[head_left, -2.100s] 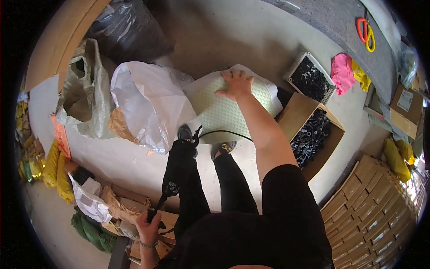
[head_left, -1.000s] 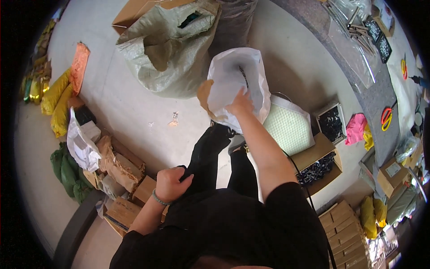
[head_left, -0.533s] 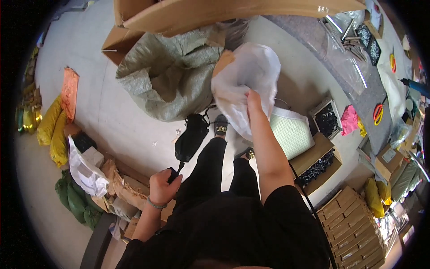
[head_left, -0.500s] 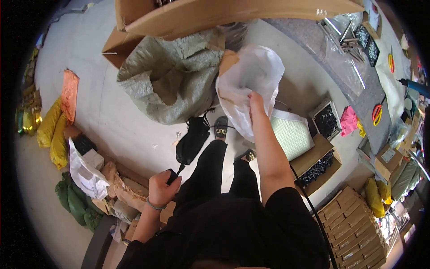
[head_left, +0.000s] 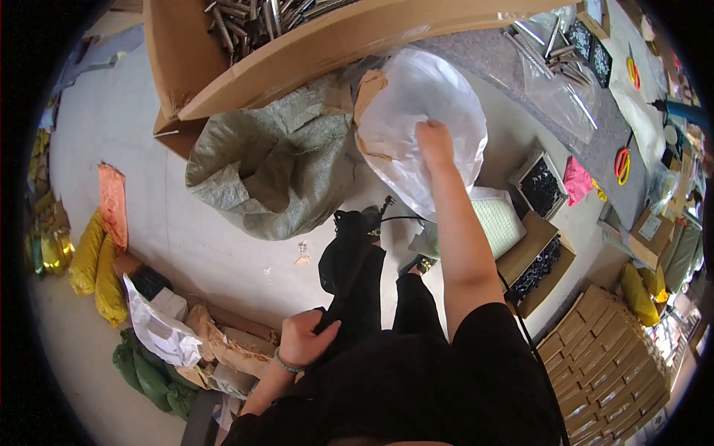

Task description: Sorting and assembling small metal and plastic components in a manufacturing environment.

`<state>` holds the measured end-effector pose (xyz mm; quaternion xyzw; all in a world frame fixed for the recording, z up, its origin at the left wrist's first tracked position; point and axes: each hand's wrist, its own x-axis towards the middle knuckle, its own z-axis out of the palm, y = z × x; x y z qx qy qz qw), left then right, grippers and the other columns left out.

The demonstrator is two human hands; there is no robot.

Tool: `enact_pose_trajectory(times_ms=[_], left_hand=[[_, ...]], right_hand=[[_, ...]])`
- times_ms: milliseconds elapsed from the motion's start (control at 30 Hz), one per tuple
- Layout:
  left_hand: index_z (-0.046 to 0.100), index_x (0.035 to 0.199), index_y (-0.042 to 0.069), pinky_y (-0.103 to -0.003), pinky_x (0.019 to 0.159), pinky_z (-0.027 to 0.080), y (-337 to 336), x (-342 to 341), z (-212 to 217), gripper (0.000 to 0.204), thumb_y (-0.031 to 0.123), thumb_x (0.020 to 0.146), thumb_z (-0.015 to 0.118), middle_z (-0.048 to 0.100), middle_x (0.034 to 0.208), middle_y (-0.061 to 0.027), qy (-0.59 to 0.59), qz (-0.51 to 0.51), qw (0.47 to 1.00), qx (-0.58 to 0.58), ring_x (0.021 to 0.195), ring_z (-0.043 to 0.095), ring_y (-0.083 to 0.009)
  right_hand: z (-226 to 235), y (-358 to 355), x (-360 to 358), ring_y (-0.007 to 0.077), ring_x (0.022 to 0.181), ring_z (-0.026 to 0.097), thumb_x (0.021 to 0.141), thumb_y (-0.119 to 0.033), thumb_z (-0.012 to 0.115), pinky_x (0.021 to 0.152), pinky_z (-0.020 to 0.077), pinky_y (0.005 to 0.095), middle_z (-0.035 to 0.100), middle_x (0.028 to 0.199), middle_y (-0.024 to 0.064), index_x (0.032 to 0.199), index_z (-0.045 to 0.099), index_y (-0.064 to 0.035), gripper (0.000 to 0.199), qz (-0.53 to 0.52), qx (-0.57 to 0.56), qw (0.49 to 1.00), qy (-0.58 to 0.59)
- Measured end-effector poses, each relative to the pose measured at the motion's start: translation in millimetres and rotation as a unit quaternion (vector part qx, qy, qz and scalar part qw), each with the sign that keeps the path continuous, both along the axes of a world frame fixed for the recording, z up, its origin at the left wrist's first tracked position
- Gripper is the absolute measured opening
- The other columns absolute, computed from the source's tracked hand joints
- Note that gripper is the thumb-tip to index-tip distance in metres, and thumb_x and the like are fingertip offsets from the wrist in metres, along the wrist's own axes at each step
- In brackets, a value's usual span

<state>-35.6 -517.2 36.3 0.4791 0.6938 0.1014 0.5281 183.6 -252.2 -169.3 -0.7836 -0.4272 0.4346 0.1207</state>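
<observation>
White, crinkled plastic is what your right hand (head_left: 433, 143) has hold of: a large white bag (head_left: 424, 119) with a torn strip of brown paper along its left edge. Your fingers (head_left: 424, 131) are curled into the film near the bag's middle, pinching a fold of it, with your forearm stretched straight out from your body. The bag hangs just past those fingers, above the floor and touching the grey-green woven sack (head_left: 275, 175) that slumps open to the left of them.

Beyond the fingers, a long cardboard box (head_left: 312, 44) holding loose metal rods crosses the upper part of the view, and to the right of it lies the grey worktop (head_left: 520, 82) with clear plastic bags of more rods. Just behind your right wrist, on the floor, sits a pale green mesh-patterned pad (head_left: 497, 223), and to its right an open carton of small dark parts (head_left: 541, 186), with a pink cloth (head_left: 577, 181) beside it.

Your left hand (head_left: 301, 340) is drawn in close to your hip. Its fingers are closed round the neck of a black bag (head_left: 346, 256), which hangs down beside your left leg; you cannot see what is inside it. To the left of that hand, well apart, crumpled white and brown wrapping (head_left: 175, 331) lies on the floor, with green bags (head_left: 149, 372) and yellow packets (head_left: 97, 275) further out.
</observation>
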Motion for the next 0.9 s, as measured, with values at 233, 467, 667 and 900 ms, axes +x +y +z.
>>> enact_pose_trajectory(times_ms=[233, 467, 667, 900], left_hand=[[0.041, 0.053, 0.0, -0.033, 0.041, 0.029, 12, 4, 2, 0.035, 0.011, 0.069, 0.07, 0.04, 0.05, -0.0137, -0.05, 0.046, 0.998, 0.007, 0.042, 0.033, -0.0248], [0.044, 0.056, 0.0, -0.029, 0.043, 0.029, 44, 6, 70, 0.029, 0.007, 0.07, 0.069, 0.041, 0.05, -0.0081, -0.062, 0.039, 0.996, 0.045, 0.046, 0.034, -0.0133], [0.038, 0.054, 0.002, -0.032, 0.041, 0.03, 74, 61, 122, 0.034, 0.007, 0.069, 0.069, 0.038, 0.05, -0.0107, -0.094, -0.108, 0.966, 0.215, 0.043, 0.039, -0.0256], [0.049, 0.061, 0.004, -0.033, 0.045, 0.037, 97, 172, 192, 0.02, 0.003, 0.062, 0.07, 0.049, 0.056, -0.0085, -0.225, -0.328, 0.817, 0.416, 0.049, 0.05, -0.028]], right_hand=[[-35, -9, -19, 0.0349, 0.094, 0.056, 0.079, -0.031, 0.047, 0.083, 0.042, 0.0438, 0.06, 0.097, 0.0193, 0.099, 0.056, -0.0031, 0.036, 0.048, 0.057, 0.997, -0.015], [134, -139, 16, 0.0336, 0.098, 0.053, 0.082, -0.035, 0.051, 0.089, 0.0385, 0.0424, 0.055, 0.106, 0.0207, 0.116, 0.046, -0.0021, 0.048, 0.372, 0.078, 0.917, -0.12], [209, -215, 32, 0.0358, 0.117, 0.041, 0.064, -0.038, 0.072, 0.098, 0.0307, 0.0396, 0.045, 0.124, 0.019, 0.131, 0.034, -0.0043, 0.083, 0.172, 0.042, 0.951, 0.252], [278, -214, 78, 0.036, 0.112, 0.046, 0.069, -0.023, 0.059, 0.096, 0.034, 0.0398, 0.05, 0.118, 0.0195, 0.124, 0.04, -0.0024, 0.062, 0.078, 0.387, 0.915, 0.083]])
